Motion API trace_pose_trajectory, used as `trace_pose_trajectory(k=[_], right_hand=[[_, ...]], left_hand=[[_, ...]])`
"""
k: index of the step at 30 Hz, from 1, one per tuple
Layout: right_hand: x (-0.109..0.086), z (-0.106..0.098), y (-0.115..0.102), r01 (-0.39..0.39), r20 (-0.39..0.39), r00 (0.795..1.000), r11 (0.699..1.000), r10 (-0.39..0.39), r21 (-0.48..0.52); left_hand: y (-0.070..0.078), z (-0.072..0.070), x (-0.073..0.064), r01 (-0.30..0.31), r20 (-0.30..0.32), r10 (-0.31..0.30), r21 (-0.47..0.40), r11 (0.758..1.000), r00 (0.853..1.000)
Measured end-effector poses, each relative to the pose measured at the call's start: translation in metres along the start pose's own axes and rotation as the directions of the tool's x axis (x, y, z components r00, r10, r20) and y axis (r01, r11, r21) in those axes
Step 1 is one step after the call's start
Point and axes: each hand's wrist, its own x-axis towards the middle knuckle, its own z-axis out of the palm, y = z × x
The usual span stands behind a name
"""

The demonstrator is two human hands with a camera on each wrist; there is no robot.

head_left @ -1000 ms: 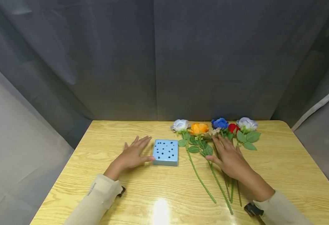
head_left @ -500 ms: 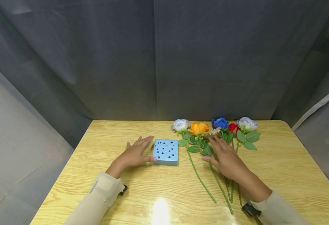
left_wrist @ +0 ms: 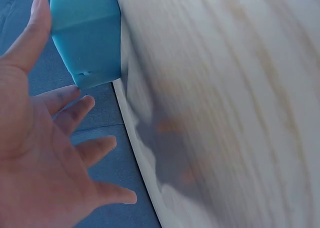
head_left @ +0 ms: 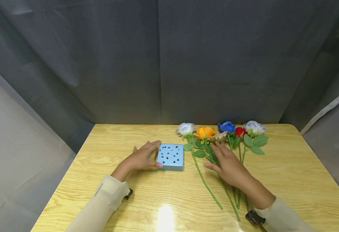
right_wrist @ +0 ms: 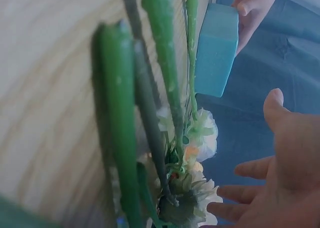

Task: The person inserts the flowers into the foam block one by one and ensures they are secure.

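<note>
A square light-blue block [head_left: 170,155] with several holes in its top lies on the table. My left hand [head_left: 141,158] is at its left side, thumb at the near left corner and fingertips by the far left corner. In the left wrist view the fingers are spread beside the block [left_wrist: 87,32]. My right hand [head_left: 230,166] hovers with straight fingers over the stems of several artificial flowers. Among these are an orange flower [head_left: 205,132], a blue flower [head_left: 226,127], a red flower [head_left: 240,132] and a beige flower [head_left: 218,137].
Two pale lilac-white flowers, one at the left [head_left: 185,129] and one at the right [head_left: 254,127], flank the bunch near the back edge. Green stems [head_left: 207,185] point toward the front of the wooden table [head_left: 117,206]. A dark grey curtain [head_left: 123,64] hangs behind.
My left hand has shifted slightly right, closer to the block. The right hand has moved a little left and nearer over the stems, uncovering more of the beige flower. Block and flowers stay put.
</note>
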Motion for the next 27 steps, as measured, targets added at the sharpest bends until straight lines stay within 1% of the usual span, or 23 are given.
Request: trace_pose_trajectory(k=[7, 18, 21, 27], right_hand=[[-0.002, 0.001, -0.007, -0.003, 0.013, 1.0, 1.0, 0.003, 0.025], [-0.003, 0.007, -0.013, -0.013, 0.047, 0.999, 0.994, 0.007, 0.112], [-0.002, 0.009, -0.015, -0.018, 0.056, 0.998, 0.99, 0.01, 0.137], [-0.003, 0.012, -0.018, -0.028, 0.08, 0.997, 0.983, 0.014, 0.184]], left_hand=[[0.001, -0.001, 0.001, 0.021, 0.026, -0.019, -0.043, 0.999, 0.999], [0.007, -0.001, 0.002, 0.052, 0.033, -0.051, -0.052, 0.997, 0.998], [0.008, 0.0, 0.002, 0.055, 0.039, -0.052, -0.071, 0.996, 0.998], [0.006, 0.002, 0.002, 0.05, 0.057, -0.043, -0.135, 0.99, 0.997]])
